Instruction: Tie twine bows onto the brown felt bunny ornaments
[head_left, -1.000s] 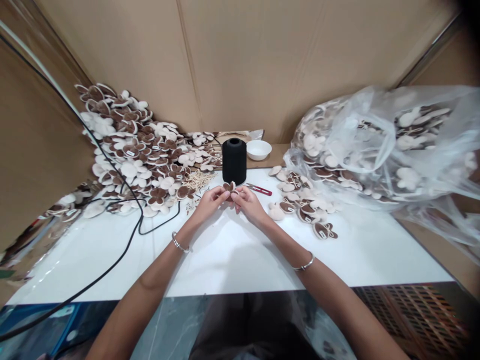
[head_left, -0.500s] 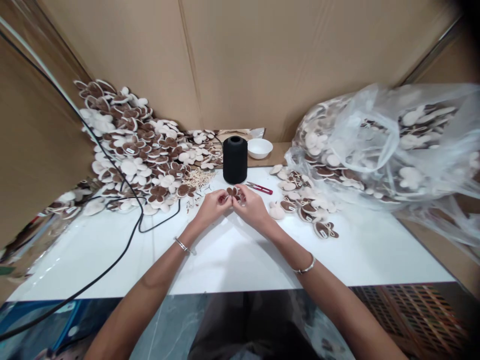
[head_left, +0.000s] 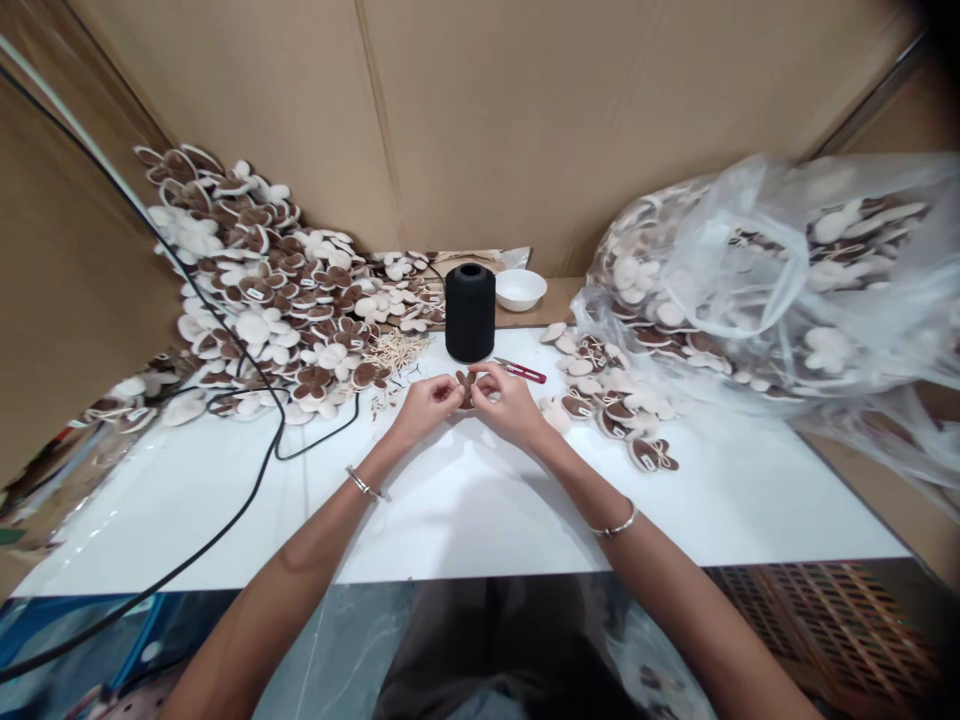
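Note:
Between my two hands, just in front of the black thread cone (head_left: 470,315), is a small brown plush bunny-shaped piece (head_left: 466,388) with its ears pointing away from me. My left hand (head_left: 429,408) pinches its left side between thumb and fingers. On its other side my right hand (head_left: 510,402) is closed with thumb and fingertips on the piece. Any cord in the fingers is too small to make out. Red-handled thread snips (head_left: 523,372) lie just beyond my right hand. Loose cream cord pieces (head_left: 397,352) lie to the left of the cone.
A tall heap of brown and cream plush pieces (head_left: 262,270) fills the back left. Finished-looking pieces with bows (head_left: 654,454) lie at right, before a clear plastic bag (head_left: 750,270) of more. A white bowl (head_left: 520,289) stands behind. Black cable (head_left: 259,480) crosses the left side.
My fingers have shifted on the bunny piece: its ears now stand more upright between them, and my right hand has opened slightly around it. The view has tilted a little.

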